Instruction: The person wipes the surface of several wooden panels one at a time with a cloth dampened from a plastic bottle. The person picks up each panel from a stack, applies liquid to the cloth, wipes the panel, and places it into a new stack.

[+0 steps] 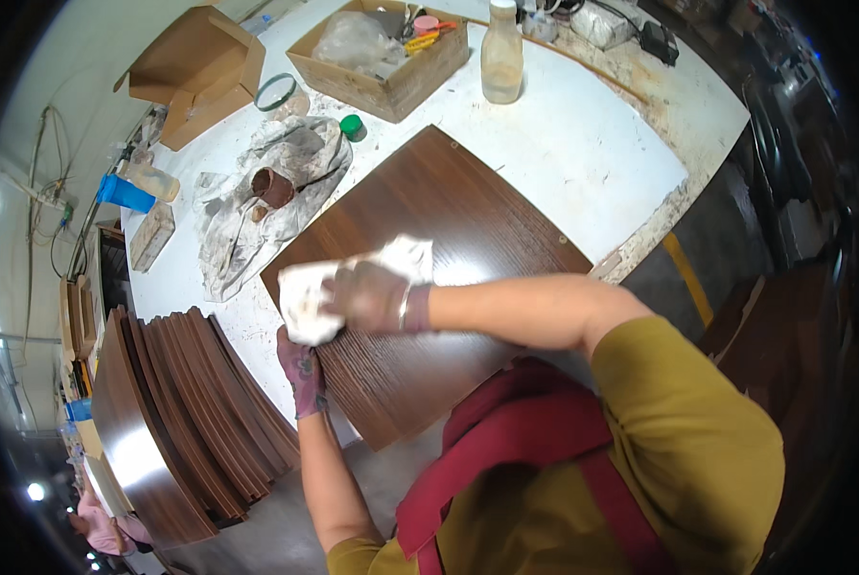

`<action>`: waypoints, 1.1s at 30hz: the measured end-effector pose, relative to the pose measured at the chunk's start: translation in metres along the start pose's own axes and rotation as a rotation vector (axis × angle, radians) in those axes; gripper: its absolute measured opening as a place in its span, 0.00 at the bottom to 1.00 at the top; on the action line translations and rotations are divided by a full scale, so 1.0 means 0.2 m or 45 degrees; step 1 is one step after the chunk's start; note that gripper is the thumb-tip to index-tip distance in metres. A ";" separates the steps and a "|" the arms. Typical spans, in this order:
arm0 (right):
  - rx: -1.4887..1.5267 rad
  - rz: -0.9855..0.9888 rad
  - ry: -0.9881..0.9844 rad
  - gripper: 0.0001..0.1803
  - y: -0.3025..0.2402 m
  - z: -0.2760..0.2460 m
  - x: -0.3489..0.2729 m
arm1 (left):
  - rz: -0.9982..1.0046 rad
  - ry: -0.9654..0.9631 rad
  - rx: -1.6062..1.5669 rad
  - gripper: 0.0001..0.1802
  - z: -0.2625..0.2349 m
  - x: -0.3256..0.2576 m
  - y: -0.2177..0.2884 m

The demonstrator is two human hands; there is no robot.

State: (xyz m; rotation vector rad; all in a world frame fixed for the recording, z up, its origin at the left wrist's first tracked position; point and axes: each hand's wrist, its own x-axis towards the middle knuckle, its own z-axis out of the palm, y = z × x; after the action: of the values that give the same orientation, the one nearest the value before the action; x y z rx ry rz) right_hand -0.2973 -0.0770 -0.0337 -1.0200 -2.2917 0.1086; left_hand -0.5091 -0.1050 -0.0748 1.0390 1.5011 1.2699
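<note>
A dark brown wood-grain panel [449,206] lies flat and slanted on the white table, its lower corner reaching past the near edge. My right hand [377,299], in a stained purple glove and slightly blurred, presses a crumpled white cloth [305,305] on the panel's left part. The cloth sticks out on both sides of that hand. At the panel's left edge, just below the cloth, my gloved left hand [302,376] grips the board; its fingertips are partly hidden.
Several similar brown panels [175,412] stand stacked at the left. Beyond lie a stained rag [223,244] with a small brown pot [273,188], a green cap [352,126], an opened carton [195,72], a box of supplies [391,96] and a bottle [501,57]. Another person [104,527] is far left.
</note>
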 end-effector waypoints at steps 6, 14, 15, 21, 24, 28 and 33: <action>-0.205 1.107 -0.072 0.24 1.19 -0.61 -0.12 | -0.075 0.024 0.368 0.23 0.09 -0.06 0.14; -0.093 0.967 -0.021 0.18 1.02 -0.79 -0.31 | -0.093 -0.014 0.351 0.22 0.03 -0.06 0.13; -0.150 0.771 -0.011 0.18 0.92 -0.71 -0.25 | -0.085 -0.001 0.334 0.22 0.03 -0.07 0.13; -0.245 0.822 -0.174 0.13 1.02 -0.51 -0.01 | -0.107 0.014 0.476 0.23 0.05 -0.06 0.14; -0.319 0.907 -0.187 0.12 1.06 -0.41 0.05 | -0.102 0.031 0.523 0.22 0.03 -0.04 0.13; -0.188 0.764 -0.189 0.16 1.01 -0.48 0.02 | -0.115 0.035 0.506 0.20 0.02 -0.02 0.09; -0.050 1.269 -0.299 0.25 1.36 -0.69 -0.14 | -0.094 0.036 0.316 0.19 0.03 -0.03 0.10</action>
State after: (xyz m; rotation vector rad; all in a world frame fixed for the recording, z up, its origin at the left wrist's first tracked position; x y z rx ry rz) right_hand -0.0286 0.0709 -0.0215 -2.1641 -1.7502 0.6074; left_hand -0.5003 -0.1064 -0.0540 1.1158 1.7348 1.0700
